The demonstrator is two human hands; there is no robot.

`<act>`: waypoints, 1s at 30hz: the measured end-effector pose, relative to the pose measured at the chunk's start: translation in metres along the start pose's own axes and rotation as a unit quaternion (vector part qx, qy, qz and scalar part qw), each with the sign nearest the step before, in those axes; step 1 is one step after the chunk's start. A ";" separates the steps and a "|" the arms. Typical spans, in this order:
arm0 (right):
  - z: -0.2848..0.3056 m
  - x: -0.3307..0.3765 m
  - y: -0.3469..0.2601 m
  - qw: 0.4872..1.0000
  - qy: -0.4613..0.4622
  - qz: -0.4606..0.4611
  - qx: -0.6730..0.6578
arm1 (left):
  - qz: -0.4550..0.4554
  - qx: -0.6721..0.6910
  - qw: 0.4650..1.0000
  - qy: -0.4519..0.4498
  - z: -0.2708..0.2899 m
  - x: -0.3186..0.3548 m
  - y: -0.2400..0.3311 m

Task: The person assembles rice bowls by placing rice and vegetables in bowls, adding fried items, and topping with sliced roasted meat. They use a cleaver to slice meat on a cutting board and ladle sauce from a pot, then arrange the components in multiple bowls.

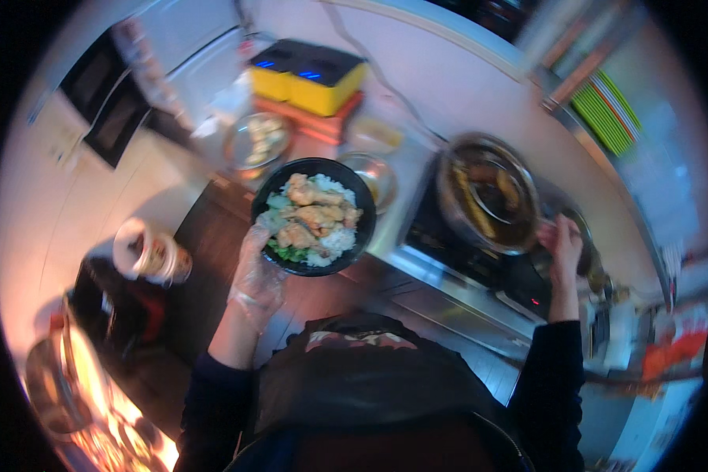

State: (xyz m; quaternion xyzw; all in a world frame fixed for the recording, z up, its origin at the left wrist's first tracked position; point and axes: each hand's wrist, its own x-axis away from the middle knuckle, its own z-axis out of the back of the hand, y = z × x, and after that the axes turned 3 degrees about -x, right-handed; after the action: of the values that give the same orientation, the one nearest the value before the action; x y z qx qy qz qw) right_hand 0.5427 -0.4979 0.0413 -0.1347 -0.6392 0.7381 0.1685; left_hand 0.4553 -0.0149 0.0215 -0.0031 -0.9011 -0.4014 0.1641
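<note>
My left hand (258, 271), in a clear plastic glove, holds a black bowl (365, 246) by its left side. In the bowl lie pieces of browned meat (319, 216) on white rice (341, 242), with green vegetables (287, 252) at the lower left. Bare and slightly blurred, my right hand (562, 242) is closed at the right edge of a round metal pan (458, 223). Motion blur hides what its fingers grip. Dark brown liquid (492, 177) and brownish pieces are in the pan, which sits over a black cooktop (440, 248).
Behind the bowl stand a bowl of pale pieces (259, 141), a metal bowl (367, 169) and a yellow-and-black device (315, 82) on an orange base. A white tub (145, 252) is at the left. Green slatted things (606, 114) hang at the upper right.
</note>
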 end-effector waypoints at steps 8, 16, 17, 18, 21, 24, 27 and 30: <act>0.048 -0.031 -0.020 0.998 -0.004 0.027 -0.055 | 0.118 0.060 0.987 -0.095 -0.110 -0.073 -0.069; 0.061 -0.020 -0.065 0.994 -0.009 0.037 -0.098 | 0.187 -0.006 0.975 -0.117 -0.145 -0.092 -0.087; 0.058 -0.018 -0.071 0.993 -0.021 0.044 -0.111 | 0.194 -0.009 0.974 -0.116 -0.146 -0.094 -0.087; 0.053 -0.015 -0.077 0.991 -0.028 0.052 -0.122 | 0.201 -0.006 0.972 -0.124 -0.147 -0.095 -0.086; 0.032 0.001 -0.092 0.991 -0.076 0.054 -0.092 | 0.215 -0.034 0.967 -0.131 -0.146 -0.097 -0.081; 0.006 0.014 -0.102 0.984 -0.135 0.080 -0.082 | 0.217 -0.050 0.967 -0.125 -0.142 -0.098 -0.077; -0.015 0.022 -0.107 0.977 -0.178 0.104 -0.052 | 0.212 -0.039 0.969 -0.121 -0.138 -0.096 -0.076; -0.027 0.025 -0.109 0.967 -0.199 0.156 -0.037 | 0.209 -0.019 0.970 -0.123 -0.135 -0.094 -0.075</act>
State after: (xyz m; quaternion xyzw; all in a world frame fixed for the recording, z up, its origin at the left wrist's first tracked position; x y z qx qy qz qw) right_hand 0.5397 -0.4495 0.1458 -0.0892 -0.6577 0.7432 -0.0843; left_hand 0.5730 -0.1514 0.0235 -0.2443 -0.8859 -0.3715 0.1319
